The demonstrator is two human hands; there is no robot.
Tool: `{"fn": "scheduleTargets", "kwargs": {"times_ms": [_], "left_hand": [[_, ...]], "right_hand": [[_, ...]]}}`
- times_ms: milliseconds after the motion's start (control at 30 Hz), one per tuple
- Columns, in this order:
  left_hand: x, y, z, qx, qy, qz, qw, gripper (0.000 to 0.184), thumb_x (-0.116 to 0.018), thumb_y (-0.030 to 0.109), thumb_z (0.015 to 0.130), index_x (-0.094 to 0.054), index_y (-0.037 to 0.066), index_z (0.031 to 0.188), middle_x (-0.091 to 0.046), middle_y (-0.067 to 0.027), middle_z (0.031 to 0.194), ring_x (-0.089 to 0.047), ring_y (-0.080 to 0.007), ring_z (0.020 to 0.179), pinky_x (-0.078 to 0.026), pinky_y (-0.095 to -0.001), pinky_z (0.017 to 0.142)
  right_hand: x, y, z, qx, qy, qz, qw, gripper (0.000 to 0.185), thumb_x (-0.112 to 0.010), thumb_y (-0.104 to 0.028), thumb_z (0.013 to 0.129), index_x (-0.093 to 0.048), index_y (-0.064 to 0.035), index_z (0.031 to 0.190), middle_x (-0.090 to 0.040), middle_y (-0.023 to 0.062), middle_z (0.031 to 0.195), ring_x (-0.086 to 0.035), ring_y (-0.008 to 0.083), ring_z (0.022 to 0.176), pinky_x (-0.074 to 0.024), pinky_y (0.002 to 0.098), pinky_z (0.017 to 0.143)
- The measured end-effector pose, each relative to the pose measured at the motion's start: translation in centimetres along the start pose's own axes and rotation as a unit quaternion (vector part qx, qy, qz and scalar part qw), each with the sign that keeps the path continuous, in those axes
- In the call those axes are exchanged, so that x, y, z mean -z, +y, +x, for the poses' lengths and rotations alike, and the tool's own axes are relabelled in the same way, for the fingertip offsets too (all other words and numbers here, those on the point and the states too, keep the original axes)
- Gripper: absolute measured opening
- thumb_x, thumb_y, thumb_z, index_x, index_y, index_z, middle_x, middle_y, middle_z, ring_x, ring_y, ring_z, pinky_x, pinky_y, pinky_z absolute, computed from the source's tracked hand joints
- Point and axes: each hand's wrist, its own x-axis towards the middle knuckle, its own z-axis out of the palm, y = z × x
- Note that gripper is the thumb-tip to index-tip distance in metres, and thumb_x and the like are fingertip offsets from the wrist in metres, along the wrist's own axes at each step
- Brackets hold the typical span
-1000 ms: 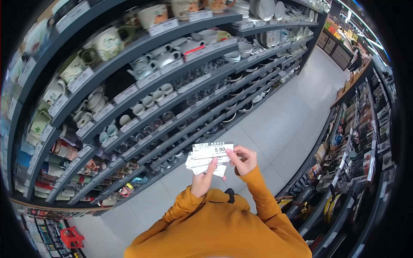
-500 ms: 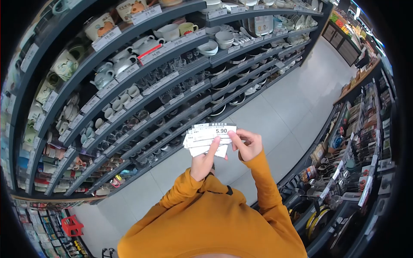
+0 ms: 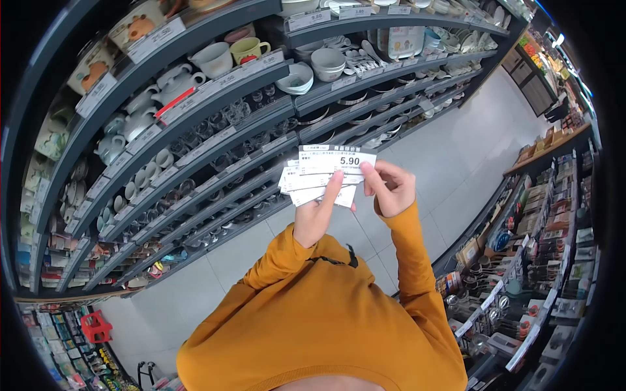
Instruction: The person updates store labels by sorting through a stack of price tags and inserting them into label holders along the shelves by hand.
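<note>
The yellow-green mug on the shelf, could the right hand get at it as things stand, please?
Probably not: the right hand is pinching the price labels, and the yellow-green mug stands beyond them, though its front looks unobstructed.

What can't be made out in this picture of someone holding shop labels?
All in the head view:
Left hand: most fingers hidden behind the lower labels.
Lower labels: print overlapped by the top label.
Top label: fine print too small.
Topmost bowl: cut off by the upper edge.
</note>
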Motion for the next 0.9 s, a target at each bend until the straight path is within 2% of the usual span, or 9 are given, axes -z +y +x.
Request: {"fn": "scheduleTargets", "kwargs": {"times_ms": [233, 433, 667, 900], "left_hand": [[-4.4, -2.3, 5.5, 0.004, 0.027, 0.019, 0.999, 0.021, -0.051, 0.012, 0.098, -0.056, -0.004, 0.111, -0.064, -0.0074, 0.09, -0.062, -0.0131, 0.065, -0.05, -0.0246, 0.058], [-10.0, -5.3, 9.5, -0.012, 0.086, 0.025, 0.996, 0.022, -0.052, 0.013, 0.098, -0.057, -0.004, 0.111, -0.064, -0.0076, 0.09, -0.061, -0.0132, 0.064, -0.05, -0.0249, 0.057], [-18.6, -8.3, 12.7, -0.025, 0.169, 0.03, 0.985, 0.022, -0.051, 0.013, 0.098, -0.056, -0.004, 0.112, -0.064, -0.0077, 0.09, -0.061, -0.0135, 0.064, -0.05, -0.025, 0.057], [-25.1, -11.1, 14.6, -0.034, 0.223, 0.04, 0.973, 0.024, -0.051, 0.014, 0.098, -0.056, -0.004, 0.114, -0.064, -0.008, 0.092, -0.061, -0.0139, 0.064, -0.05, -0.0254, 0.057]], "right_hand": [[5.7, 2.5, 6.0, 0.011, -0.023, 0.051, 0.998, 0.013, -0.063, -0.008, 0.089, -0.068, 0.0034, 0.09, -0.062, 0.0022, 0.068, -0.055, 0.0059, 0.058, -0.0424, 0.02, 0.053], [12.0, 4.1, 10.9, 0.028, -0.084, 0.072, 0.993, 0.013, -0.064, -0.006, 0.088, -0.065, 0.003, 0.097, -0.064, 0.003, 0.072, -0.055, 0.0056, 0.058, -0.0436, 0.0194, 0.055], [20.5, 3.8, 14.7, 0.023, -0.171, 0.113, 0.978, 0.029, -0.063, -0.003, 0.088, -0.059, 0.0021, 0.116, -0.059, -0.0006, 0.068, -0.054, 0.0043, 0.059, -0.0432, 0.0189, 0.056], [27.1, 4.6, 16.7, 0.008, -0.257, 0.128, 0.958, 0.038, -0.058, -0.003, 0.091, -0.05, 0.0009, 0.128, -0.056, -0.0023, 0.065, -0.051, 0.0033, 0.058, -0.0404, 0.019, 0.055]]}}
